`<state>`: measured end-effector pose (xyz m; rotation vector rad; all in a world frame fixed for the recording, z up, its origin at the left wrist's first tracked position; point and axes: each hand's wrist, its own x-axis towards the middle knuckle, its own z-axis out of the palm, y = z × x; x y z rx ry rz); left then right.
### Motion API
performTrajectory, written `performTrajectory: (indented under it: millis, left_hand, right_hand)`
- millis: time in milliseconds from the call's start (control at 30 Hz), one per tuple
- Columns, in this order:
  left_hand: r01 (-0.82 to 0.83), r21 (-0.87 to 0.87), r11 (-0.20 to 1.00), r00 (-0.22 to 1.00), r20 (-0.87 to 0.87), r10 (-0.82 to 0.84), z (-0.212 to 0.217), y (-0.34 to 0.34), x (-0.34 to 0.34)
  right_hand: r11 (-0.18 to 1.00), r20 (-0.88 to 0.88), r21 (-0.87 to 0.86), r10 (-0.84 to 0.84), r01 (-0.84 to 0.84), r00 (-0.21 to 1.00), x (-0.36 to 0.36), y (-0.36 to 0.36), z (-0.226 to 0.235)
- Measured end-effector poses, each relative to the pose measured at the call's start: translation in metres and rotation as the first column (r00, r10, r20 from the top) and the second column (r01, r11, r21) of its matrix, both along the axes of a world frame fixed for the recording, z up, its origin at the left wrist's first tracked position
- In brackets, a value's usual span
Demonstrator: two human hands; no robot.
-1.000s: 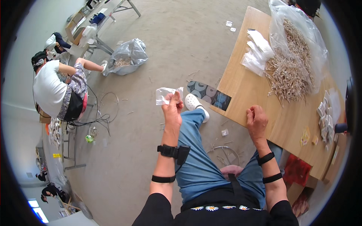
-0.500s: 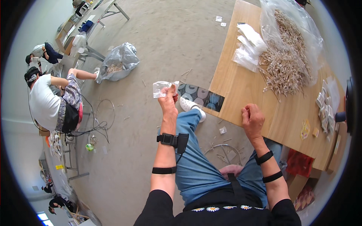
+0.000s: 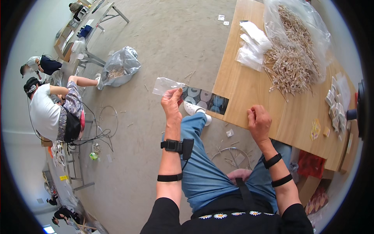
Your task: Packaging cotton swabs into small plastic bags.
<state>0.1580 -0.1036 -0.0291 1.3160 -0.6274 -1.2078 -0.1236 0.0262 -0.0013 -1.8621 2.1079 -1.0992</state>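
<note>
My left hand [image 3: 171, 104] is raised in front of me, off the table's left edge, and pinches a small clear plastic bag [image 3: 166, 85] by its lower edge. My right hand [image 3: 258, 122] rests on the near edge of the wooden table [image 3: 249, 89], its fingers curled; whether it holds anything I cannot make out. A heap of thin wooden sticks [image 3: 293, 64] lies on an open clear plastic sheet farther back on the table. Beside it sits a stack of empty clear bags [image 3: 251, 45].
Small filled packets [image 3: 336, 105] lie at the table's right. A bag of sticks [image 3: 119, 70] sits on the concrete floor at left. A seated person in a white shirt [image 3: 48, 113] works at the left by cables, another person farther back. My white shoe [image 3: 193, 108] shows below the bag.
My left hand has shifted slightly right and nearer with the bag, which is now held flatter. My right hand stays at the table's edge.
</note>
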Motion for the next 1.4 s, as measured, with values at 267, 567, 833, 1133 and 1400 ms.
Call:
performTrajectory:
  millis: [267, 567, 833, 1133, 1400]
  left_hand:
    - [0.046, 0.137, 0.989, 0.984, -0.178, -0.021, 0.001, 0.002, -0.006]
    - [0.069, 0.160, 0.985, 0.971, -0.236, -0.030, -0.004, 0.005, -0.015]
    - [0.046, 0.240, 0.970, 0.950, -0.310, 0.031, -0.008, 0.017, -0.045]
    - [0.049, 0.200, 0.979, 0.966, -0.259, 0.005, -0.001, 0.032, -0.076]
    - [0.106, 0.232, 0.967, 0.984, -0.166, -0.069, -0.001, 0.052, -0.051]
  right_hand:
    - [1.000, -0.017, 0.005, -0.001, 0.001, 1.000, 0.000, 0.001, -0.001]
    - [1.000, -0.027, -0.013, 0.002, -0.002, 1.000, -0.001, 0.000, -0.003]
    - [0.999, -0.031, -0.053, -0.004, 0.002, 1.000, 0.001, -0.001, -0.003]
    - [0.997, -0.035, -0.073, -0.011, 0.009, 0.999, -0.003, 0.000, -0.006]
    - [0.996, -0.051, -0.083, 0.018, -0.023, 0.999, 0.001, -0.002, -0.013]
